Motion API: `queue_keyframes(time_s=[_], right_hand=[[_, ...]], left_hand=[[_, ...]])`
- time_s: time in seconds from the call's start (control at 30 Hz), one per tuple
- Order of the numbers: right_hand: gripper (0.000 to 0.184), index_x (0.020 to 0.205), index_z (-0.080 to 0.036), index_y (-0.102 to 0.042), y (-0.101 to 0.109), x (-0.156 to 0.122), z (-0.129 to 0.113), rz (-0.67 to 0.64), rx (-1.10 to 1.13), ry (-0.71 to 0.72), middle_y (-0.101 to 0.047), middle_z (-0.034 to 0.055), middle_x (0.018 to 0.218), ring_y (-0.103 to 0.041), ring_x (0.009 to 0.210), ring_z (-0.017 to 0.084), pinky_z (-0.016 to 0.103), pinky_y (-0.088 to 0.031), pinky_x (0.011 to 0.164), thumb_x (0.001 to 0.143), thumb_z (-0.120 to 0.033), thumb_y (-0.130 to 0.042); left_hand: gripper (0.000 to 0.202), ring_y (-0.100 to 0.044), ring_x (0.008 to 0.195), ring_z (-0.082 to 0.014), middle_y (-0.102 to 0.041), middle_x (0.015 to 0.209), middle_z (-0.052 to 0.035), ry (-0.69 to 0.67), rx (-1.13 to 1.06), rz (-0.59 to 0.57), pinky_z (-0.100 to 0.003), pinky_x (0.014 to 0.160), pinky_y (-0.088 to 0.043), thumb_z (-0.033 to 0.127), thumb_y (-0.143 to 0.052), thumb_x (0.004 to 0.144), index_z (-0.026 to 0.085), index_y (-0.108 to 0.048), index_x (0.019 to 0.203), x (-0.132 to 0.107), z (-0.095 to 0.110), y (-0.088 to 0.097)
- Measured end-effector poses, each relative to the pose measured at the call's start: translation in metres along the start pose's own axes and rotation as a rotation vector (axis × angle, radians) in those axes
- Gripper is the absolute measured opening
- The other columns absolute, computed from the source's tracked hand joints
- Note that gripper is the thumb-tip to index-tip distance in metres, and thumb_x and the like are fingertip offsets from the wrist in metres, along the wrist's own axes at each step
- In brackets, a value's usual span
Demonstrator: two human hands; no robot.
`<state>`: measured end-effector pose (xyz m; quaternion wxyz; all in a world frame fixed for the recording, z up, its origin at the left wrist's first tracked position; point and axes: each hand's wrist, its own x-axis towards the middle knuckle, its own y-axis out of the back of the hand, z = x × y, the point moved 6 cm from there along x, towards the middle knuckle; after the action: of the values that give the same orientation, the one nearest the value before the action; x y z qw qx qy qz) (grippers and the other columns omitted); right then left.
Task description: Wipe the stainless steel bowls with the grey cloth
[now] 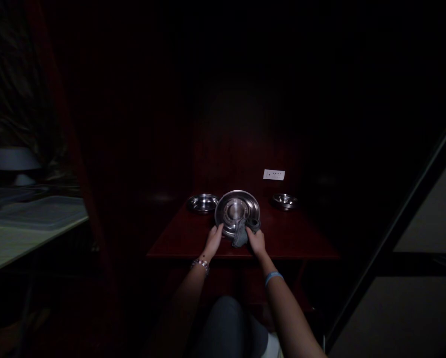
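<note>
A round, shiny metal plate is held tilted up above the front of the dark red desk. My left hand grips its lower left rim, thumb on the near face. At the lower right rim, my right hand is closed on a grey cloth, which lies against the plate and hangs partly over its edge. The fingers behind the plate and cloth are hidden. Behind and to the left sits a shiny metal dish. Farther right stands a smaller metal bowl.
A white socket panel is on the dark back wall. Dark side panels enclose the desk. On the left, a pale table carries a clear plastic lid or tray and a lamp-like white object. My knee is below the desk edge.
</note>
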<state>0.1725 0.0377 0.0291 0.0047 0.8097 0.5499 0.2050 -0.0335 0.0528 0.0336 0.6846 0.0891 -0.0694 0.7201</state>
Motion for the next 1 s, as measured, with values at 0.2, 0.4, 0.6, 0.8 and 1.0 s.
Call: queue_keyframes(time_s=[0.2,0.4,0.6,0.8,1.0], right_hand=[[0.037,0.099,-0.017,-0.075,-0.001,0.005,0.006,-0.027,0.085,0.014,-0.077,0.0086,0.1,-0.07,0.1,0.026,0.034,-0.051,0.091,0.08,-0.043,-0.057],[0.039,0.102,-0.016,-0.073,0.0,0.005,0.006,0.0,0.171,0.02,-0.077,0.0073,0.098,-0.069,0.101,0.025,0.034,-0.052,0.091,0.08,-0.043,-0.057],[0.041,0.101,-0.015,-0.073,0.001,0.003,0.003,0.001,0.179,0.025,-0.076,0.0081,0.1,-0.07,0.099,0.025,0.033,-0.052,0.091,0.079,-0.046,-0.056],[0.042,0.102,-0.014,-0.073,0.002,0.001,-0.001,-0.005,0.171,0.045,-0.076,0.0088,0.103,-0.069,0.102,0.025,0.034,-0.051,0.092,0.079,-0.046,-0.057],[0.042,0.101,-0.014,-0.074,0.002,0.001,-0.002,-0.008,0.139,0.043,-0.076,0.0096,0.104,-0.069,0.102,0.027,0.035,-0.052,0.091,0.078,-0.045,-0.058]], left_hand=[[0.066,-0.067,0.105,-0.0255,-0.072,0.116,-0.015,-0.012,-0.021,-0.027,-0.033,0.085,-0.054,0.065,-0.04,0.089,0.01,-0.065,0.116,-0.01,0.013,-0.001],[0.059,-0.059,0.122,-0.027,-0.064,0.132,-0.0138,-0.155,0.045,-0.095,-0.039,0.106,-0.044,0.054,-0.061,0.083,0.014,-0.061,0.126,-0.012,0.02,-0.013],[0.06,-0.053,0.13,-0.0286,-0.063,0.134,-0.0131,-0.166,0.173,-0.12,-0.04,0.112,-0.036,0.044,-0.073,0.075,0.016,-0.061,0.126,-0.012,0.013,-0.019],[0.057,-0.053,0.13,-0.0241,-0.059,0.139,-0.0124,-0.191,0.188,-0.161,-0.036,0.112,-0.036,0.041,-0.065,0.082,0.015,-0.056,0.132,-0.006,0.004,-0.019],[0.054,-0.05,0.133,-0.0248,-0.058,0.141,-0.0115,-0.135,0.121,-0.104,-0.036,0.113,-0.035,0.034,-0.062,0.083,0.015,-0.055,0.133,0.0,0.002,-0.015]])
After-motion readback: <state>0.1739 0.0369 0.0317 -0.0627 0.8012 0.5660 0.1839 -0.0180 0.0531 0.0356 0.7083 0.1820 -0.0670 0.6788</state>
